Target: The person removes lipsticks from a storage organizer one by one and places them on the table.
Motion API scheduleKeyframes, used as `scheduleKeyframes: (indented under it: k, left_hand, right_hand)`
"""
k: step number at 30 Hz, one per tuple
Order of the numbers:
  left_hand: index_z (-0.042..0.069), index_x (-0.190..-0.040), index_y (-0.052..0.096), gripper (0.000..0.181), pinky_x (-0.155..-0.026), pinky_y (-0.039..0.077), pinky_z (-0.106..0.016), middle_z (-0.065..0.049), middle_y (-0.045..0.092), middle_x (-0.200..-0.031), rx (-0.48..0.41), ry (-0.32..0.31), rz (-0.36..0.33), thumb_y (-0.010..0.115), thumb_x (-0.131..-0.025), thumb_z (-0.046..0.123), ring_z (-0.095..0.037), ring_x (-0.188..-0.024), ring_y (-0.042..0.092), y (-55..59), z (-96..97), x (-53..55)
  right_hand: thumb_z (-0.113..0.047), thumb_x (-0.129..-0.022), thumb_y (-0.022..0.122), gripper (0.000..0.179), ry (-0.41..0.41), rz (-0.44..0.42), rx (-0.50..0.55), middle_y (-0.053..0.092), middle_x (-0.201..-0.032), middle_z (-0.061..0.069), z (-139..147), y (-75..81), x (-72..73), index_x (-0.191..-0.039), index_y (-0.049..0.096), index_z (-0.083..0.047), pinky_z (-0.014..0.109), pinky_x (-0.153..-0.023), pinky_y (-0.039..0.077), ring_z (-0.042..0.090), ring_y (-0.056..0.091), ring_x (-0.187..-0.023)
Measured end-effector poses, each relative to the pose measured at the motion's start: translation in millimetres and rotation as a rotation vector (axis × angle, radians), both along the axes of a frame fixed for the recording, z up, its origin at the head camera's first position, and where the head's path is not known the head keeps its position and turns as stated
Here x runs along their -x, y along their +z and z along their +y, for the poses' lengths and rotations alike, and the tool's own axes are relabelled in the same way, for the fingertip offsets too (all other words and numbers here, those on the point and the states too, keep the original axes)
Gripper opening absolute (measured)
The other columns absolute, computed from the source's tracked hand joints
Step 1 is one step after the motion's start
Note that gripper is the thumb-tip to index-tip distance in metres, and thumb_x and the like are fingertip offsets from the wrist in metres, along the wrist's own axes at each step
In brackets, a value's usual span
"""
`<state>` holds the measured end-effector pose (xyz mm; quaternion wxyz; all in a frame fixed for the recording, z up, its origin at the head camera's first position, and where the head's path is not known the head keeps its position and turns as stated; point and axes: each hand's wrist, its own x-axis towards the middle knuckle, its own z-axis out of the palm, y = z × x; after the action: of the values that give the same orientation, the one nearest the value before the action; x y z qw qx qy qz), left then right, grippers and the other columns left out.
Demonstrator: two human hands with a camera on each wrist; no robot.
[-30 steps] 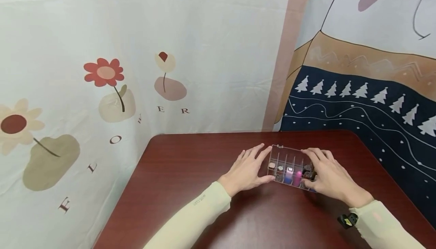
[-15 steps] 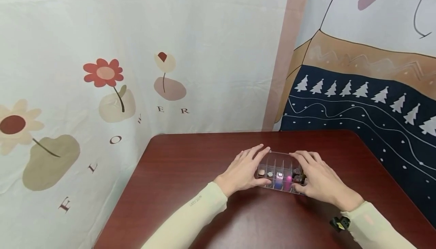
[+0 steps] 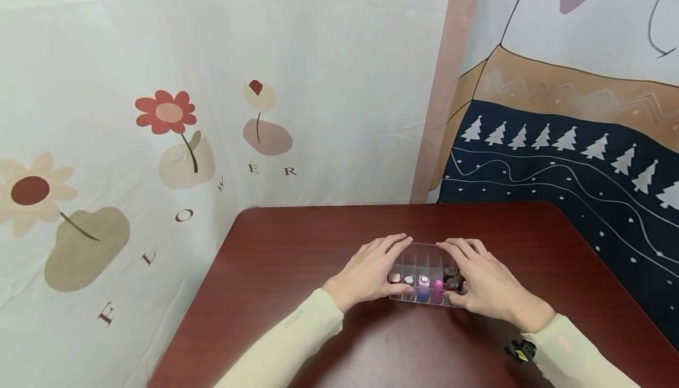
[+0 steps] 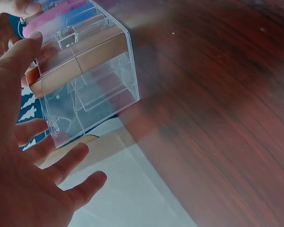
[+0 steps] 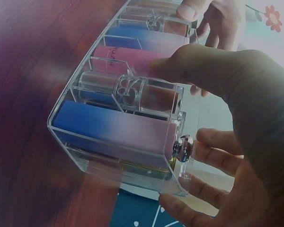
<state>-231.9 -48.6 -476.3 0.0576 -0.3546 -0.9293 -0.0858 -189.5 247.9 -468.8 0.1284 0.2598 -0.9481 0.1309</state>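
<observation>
A clear plastic lipstick organizer (image 3: 419, 258) with several compartments is held between both hands over the table. My left hand (image 3: 368, 273) grips its left end, thumb at the front and index finger at the far top edge. My right hand (image 3: 490, 279) holds the right end the same way. In the right wrist view a blue-to-pink lipstick tube (image 5: 109, 125) fills the end compartment, with a clear-cased tube (image 5: 102, 87) and a pink tube (image 5: 114, 59) beside it. The left wrist view shows a tan tube (image 4: 80, 61) at the left end; several left-hand fingers spread past the organizer.
The reddish-brown table (image 3: 286, 258) has its far edge against a pale curtain (image 3: 345, 81) printed with flowers. A navy curtain with tree prints (image 3: 530, 164) hangs at the right. A small black device (image 3: 520, 351) is on the right wrist.
Both hands have carried the organizer left and slightly nearer to me. The left hand, its thumb at the organizer's corner before, now reaches further around the left end.
</observation>
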Motion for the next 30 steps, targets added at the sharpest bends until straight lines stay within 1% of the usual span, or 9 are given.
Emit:
scheduleKeyframes:
  k: [7, 13, 20, 26, 30]
  left_hand:
    - [0.021, -0.182, 0.04, 0.107, -0.13, 0.054, -0.052, -0.002, 0.049, -0.183, -0.001, -0.002, -0.008, 0.085, -0.099, 0.071, -0.028, -0.16, 0.06, 1.5, -7.8, -5.1]
    - [0.021, -0.181, 0.041, 0.107, -0.131, 0.054, -0.053, -0.002, 0.051, -0.182, -0.004, 0.006, -0.01, 0.086, -0.098, 0.07, -0.028, -0.161, 0.059, 3.6, -13.7, -7.2]
    - [0.021, -0.181, 0.041, 0.107, -0.13, 0.054, -0.054, -0.002, 0.053, -0.18, 0.002, 0.004, -0.012, 0.088, -0.097, 0.07, -0.028, -0.16, 0.061, 2.6, -20.3, -9.9]
    - [0.021, -0.18, 0.042, 0.107, -0.129, 0.055, -0.054, -0.002, 0.054, -0.179, 0.01, 0.006, -0.014, 0.088, -0.097, 0.071, -0.028, -0.159, 0.061, 5.5, -26.4, -13.5]
    - [0.021, -0.18, 0.043, 0.107, -0.129, 0.055, -0.053, -0.001, 0.054, -0.178, 0.018, 0.007, 0.0, 0.088, -0.097, 0.071, -0.027, -0.159, 0.061, 7.1, -30.9, -15.1]
  right_hand:
    - [-0.035, -0.079, 0.106, 0.098, 0.01, -0.006, -0.003, 0.065, -0.16, 0.014, -4.2, -1.7, -2.5, -0.163, 0.061, -0.011, 0.066, -0.103, 0.067, 0.041, 0.061, -0.14]
    - [-0.036, -0.079, 0.106, 0.098, 0.03, 0.009, -0.005, 0.065, -0.16, 0.013, -8.2, -1.9, -1.4, -0.162, 0.061, -0.01, 0.064, -0.102, 0.067, 0.04, 0.062, -0.14]
    - [-0.036, -0.079, 0.106, 0.097, 0.052, 0.013, 0.0, 0.065, -0.16, 0.011, -12.6, -3.1, -1.5, -0.162, 0.061, -0.011, 0.061, -0.098, 0.067, 0.039, 0.063, -0.139]
    - [-0.036, -0.077, 0.107, 0.099, 0.071, 0.024, 0.003, 0.066, -0.159, 0.01, -16.4, -4.7, -0.6, -0.162, 0.061, -0.012, 0.06, -0.1, 0.067, 0.037, 0.063, -0.139]
    - [-0.037, -0.077, 0.107, 0.1, 0.078, 0.025, 0.007, 0.066, -0.16, 0.011, -19.7, -4.7, 0.0, -0.162, 0.061, -0.012, 0.06, -0.101, 0.067, 0.037, 0.063, -0.139]
